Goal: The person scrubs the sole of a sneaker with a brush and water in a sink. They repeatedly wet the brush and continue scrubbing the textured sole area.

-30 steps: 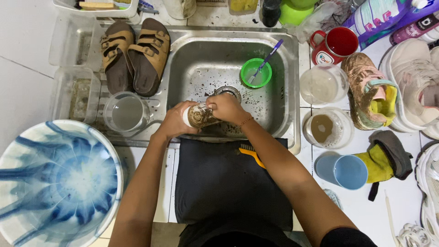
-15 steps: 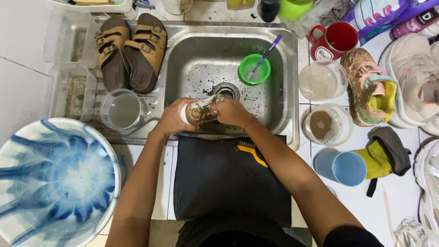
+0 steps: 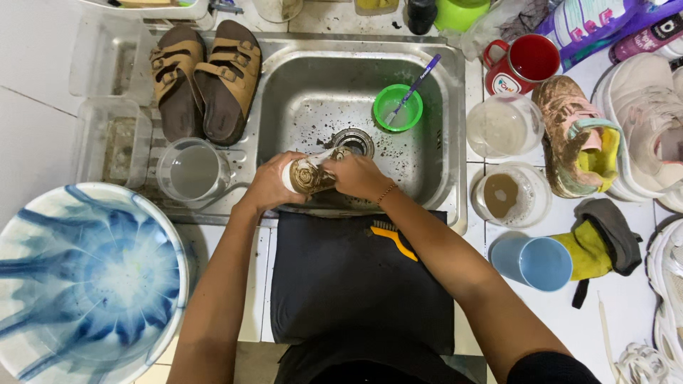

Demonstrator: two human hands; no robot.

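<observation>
Mud-brown shoe lies crosswise between my hands over the steel sink, left hand gripping one end, right hand clasping the other.

A soft plastic package in white, blue and purple is seen at the upper right edge, lying behind the red ceramic mug. Just beside it, at the right border, a pink and black cylindrical container with a printed label is laid on its side. No signs or screens are seen.
</observation>
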